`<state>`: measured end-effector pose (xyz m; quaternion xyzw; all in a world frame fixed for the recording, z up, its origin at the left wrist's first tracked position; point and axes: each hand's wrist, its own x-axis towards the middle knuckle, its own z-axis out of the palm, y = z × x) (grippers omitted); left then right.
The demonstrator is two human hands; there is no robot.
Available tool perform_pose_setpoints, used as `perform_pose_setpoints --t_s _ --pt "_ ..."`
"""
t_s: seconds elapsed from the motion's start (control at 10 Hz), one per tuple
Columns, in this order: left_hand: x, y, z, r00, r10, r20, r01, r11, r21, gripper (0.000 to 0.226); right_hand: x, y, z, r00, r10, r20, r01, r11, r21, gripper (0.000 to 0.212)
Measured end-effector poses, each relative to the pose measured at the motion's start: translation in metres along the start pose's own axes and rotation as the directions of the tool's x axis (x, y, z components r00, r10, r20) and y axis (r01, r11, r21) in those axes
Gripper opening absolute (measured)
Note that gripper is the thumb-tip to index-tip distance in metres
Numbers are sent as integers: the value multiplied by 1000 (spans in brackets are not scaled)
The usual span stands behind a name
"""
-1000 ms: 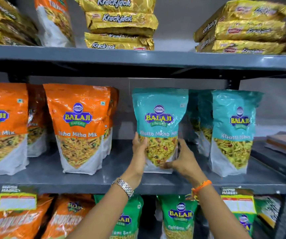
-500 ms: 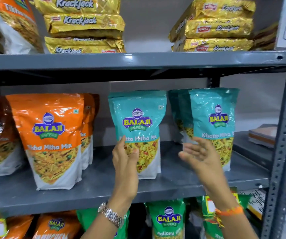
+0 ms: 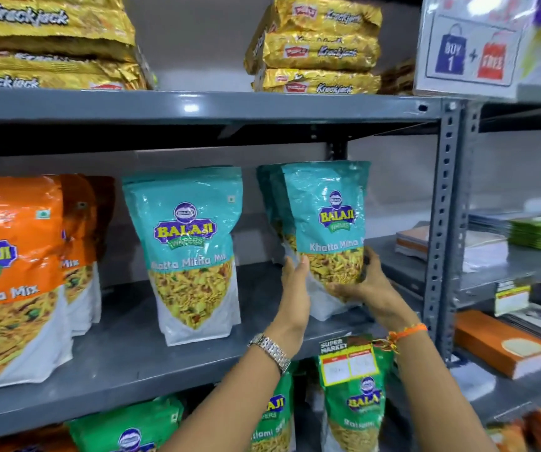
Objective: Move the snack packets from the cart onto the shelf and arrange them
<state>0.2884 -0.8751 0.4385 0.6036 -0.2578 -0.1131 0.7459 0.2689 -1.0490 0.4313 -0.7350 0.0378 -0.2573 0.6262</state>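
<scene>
On the grey middle shelf (image 3: 132, 350) stand teal Balaji Khatta Mitha packets. The right teal packet (image 3: 327, 230) is the front one of a row, upright near the shelf post. My left hand (image 3: 296, 288) presses its lower left side. My right hand (image 3: 368, 288) cups its lower right corner and bottom. Another teal packet (image 3: 187, 252) stands alone to the left, untouched. The cart is out of sight.
Orange Balaji packets (image 3: 18, 265) fill the shelf's left end. Gold Krackjack packs (image 3: 314, 50) lie stacked on the shelf above. Green packets (image 3: 355, 409) hang below. A perforated grey post (image 3: 443, 223) bounds the right, with books (image 3: 477, 246) on the neighbouring rack.
Both hands left the middle teal packet and moved right onto the right-hand teal packet. The view has also swung to the right.
</scene>
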Motion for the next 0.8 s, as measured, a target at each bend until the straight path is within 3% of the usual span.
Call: perform_pose_setpoints --t_s 0.1,0.3,0.6,0.7,0.8 --pt "13 -2 0 1000 -11 12 12 999 -34 73 0 2 -1 999 11 -49 -14 997 -71 125" --pt "30 -1 -4 998 -42 40 43 999 -23 56 -4 2 10 982 -18 -187 -27 971 -238 110" --pt "14 14 -9 999 -23 49 17 993 118 57 -8 -7 12 987 33 -157 -69 971 -229 116" --pt "-26 37 -32 989 144 31 -145 919 368 61 -21 -13 25 960 -7 -281 -48 981 -186 127" --pt "-56 51 -60 923 385 -24 -286 727 625 68 -38 -28 47 856 -126 -501 -27 958 -286 124"
